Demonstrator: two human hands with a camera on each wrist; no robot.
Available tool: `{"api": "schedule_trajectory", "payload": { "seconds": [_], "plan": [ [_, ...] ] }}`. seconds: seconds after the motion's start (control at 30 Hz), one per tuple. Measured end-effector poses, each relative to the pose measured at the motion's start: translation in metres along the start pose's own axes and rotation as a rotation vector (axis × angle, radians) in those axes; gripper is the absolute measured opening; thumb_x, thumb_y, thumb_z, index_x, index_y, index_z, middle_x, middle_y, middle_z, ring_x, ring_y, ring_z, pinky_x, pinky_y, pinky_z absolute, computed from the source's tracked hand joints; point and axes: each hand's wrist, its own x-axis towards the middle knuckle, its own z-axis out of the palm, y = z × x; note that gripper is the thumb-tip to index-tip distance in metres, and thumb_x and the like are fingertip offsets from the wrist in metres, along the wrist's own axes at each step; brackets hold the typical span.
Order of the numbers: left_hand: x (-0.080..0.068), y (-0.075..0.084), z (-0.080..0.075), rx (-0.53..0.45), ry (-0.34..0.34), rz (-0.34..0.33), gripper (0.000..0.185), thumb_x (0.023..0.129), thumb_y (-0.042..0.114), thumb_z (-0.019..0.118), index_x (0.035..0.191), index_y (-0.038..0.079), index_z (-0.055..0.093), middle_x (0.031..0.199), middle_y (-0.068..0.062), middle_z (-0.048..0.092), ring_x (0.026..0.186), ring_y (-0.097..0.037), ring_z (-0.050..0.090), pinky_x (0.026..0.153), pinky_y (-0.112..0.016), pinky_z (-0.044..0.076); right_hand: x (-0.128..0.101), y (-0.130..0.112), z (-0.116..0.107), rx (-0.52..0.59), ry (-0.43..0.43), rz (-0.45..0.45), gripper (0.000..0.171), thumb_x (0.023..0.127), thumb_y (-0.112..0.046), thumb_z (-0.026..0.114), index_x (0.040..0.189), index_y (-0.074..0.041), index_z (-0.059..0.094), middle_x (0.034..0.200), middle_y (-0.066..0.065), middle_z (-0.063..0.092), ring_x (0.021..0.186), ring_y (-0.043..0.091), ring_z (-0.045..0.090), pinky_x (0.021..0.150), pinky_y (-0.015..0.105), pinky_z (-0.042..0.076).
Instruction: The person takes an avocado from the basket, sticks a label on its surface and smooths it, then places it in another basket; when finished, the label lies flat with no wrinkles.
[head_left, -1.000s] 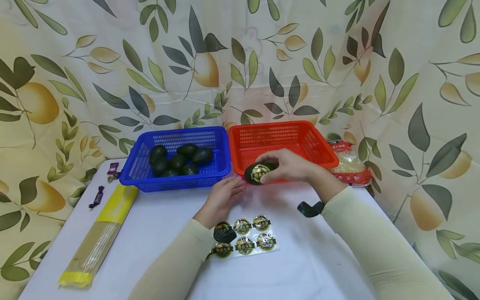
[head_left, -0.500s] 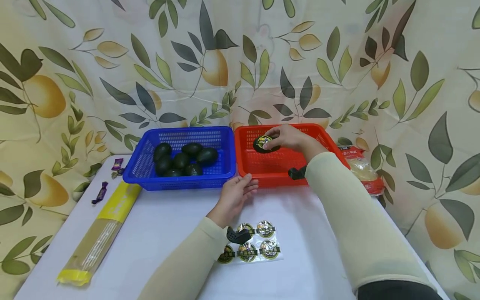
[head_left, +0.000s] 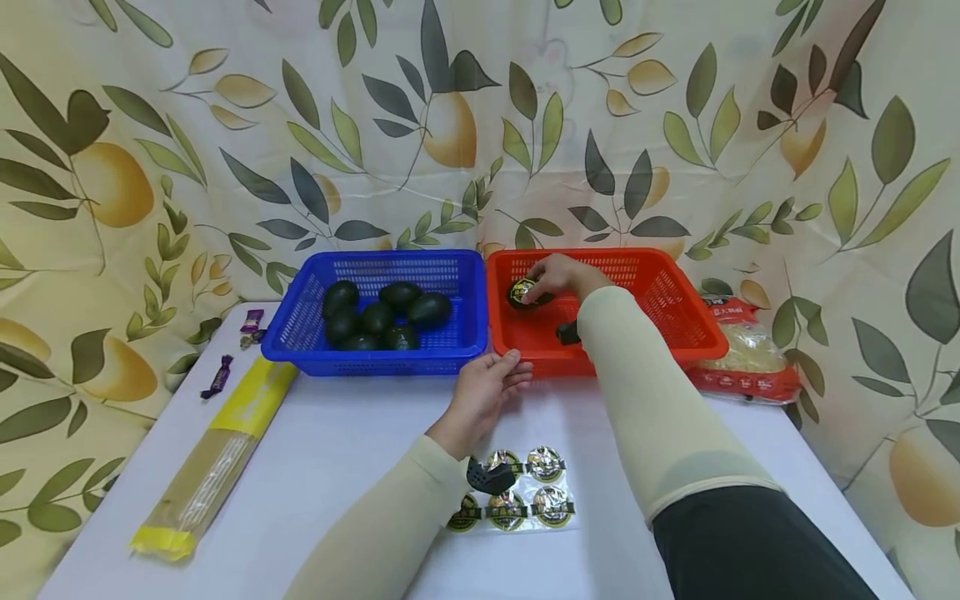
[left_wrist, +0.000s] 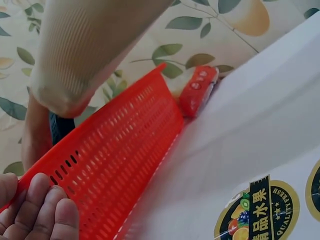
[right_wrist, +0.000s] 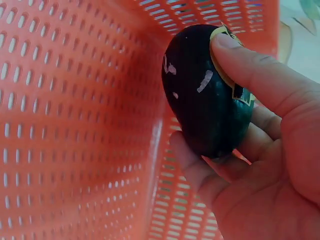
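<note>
Avocado [right_wrist: 207, 95] inside right grip [right_wrist: 260, 150]

We read text in one place only: the round gold-and-black sticker [left_wrist: 257, 210] lying on the surface in the left wrist view carries the Chinese characters 水果, under a further character cut off by its banner's edge, and "FRESH" on its rim. The red noodle packet [head_left: 738, 367] has white print, too small for us to read. The sticker on the avocado [right_wrist: 207, 95] is unreadable.

Right hand [head_left: 558, 276] extended, fingers [right_wrist: 250, 75] curled (left hand [head_left: 486, 392] relaxed).
</note>
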Motion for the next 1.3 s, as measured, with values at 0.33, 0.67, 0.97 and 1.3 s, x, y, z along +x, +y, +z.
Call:
{"api": "schedule_trajectory", "payload": {
  "seconds": [0.33, 0.67, 0.97, 1.3],
  "plan": [
    [0.0, 0.002, -0.002, 0.018, -0.013, 0.0, 0.017, 0.103, 0.023, 0.067, 0.094, 0.009, 0.062, 0.118, -0.023, 0.075, 0.118, -0.039, 0.07, 0.107, -0.049, 0.053, 0.009, -0.001, 0.014, -0.018, -0.014, 0.06, 0.063, 0.093, -0.023, 0.08, 0.147, -0.005, 0.053, 0.14, 0.022, 0.058, 0.125, 0.038, 0.058, 0.111, 0.05, 0.05],
    [-0.002, 0.002, -0.004, 0.035, -0.019, -0.001, 0.02, 0.102, 0.027, 0.068, 0.097, 0.007, 0.065, 0.118, -0.022, 0.074, 0.112, -0.037, 0.073, 0.104, -0.047, 0.056, 0.005, -0.007, 0.017, -0.191, 0.086, 0.063, 0.071, 0.09, -0.03, 0.082, 0.148, -0.002, 0.052, 0.135, 0.023, 0.061, 0.121, 0.039, 0.058, 0.114, 0.056, 0.046],
    [-0.021, 0.018, -0.066, 0.1, -0.077, -0.05, 0.043, 0.106, 0.026, 0.062, 0.137, -0.003, 0.056, 0.129, -0.023, 0.068, 0.096, -0.02, 0.07, 0.089, -0.031, 0.062, -0.007, -0.033, 0.007, -0.185, 0.142, -0.011, 0.067, 0.095, -0.031, 0.075, 0.149, -0.001, 0.048, 0.14, 0.023, 0.057, 0.125, 0.039, 0.056, 0.11, 0.055, 0.05],
    [-0.052, 0.07, -0.186, -0.109, 0.189, -0.027, 0.034, 0.108, 0.035, 0.057, 0.132, 0.012, 0.05, 0.114, -0.003, 0.069, 0.105, -0.017, 0.067, 0.097, -0.028, 0.058, -0.02, -0.091, 0.031, -0.136, 0.222, -0.326, 0.058, 0.097, -0.037, 0.071, 0.143, -0.005, 0.056, 0.139, 0.021, 0.062, 0.126, 0.037, 0.059, 0.108, 0.051, 0.051]
  ]
}}
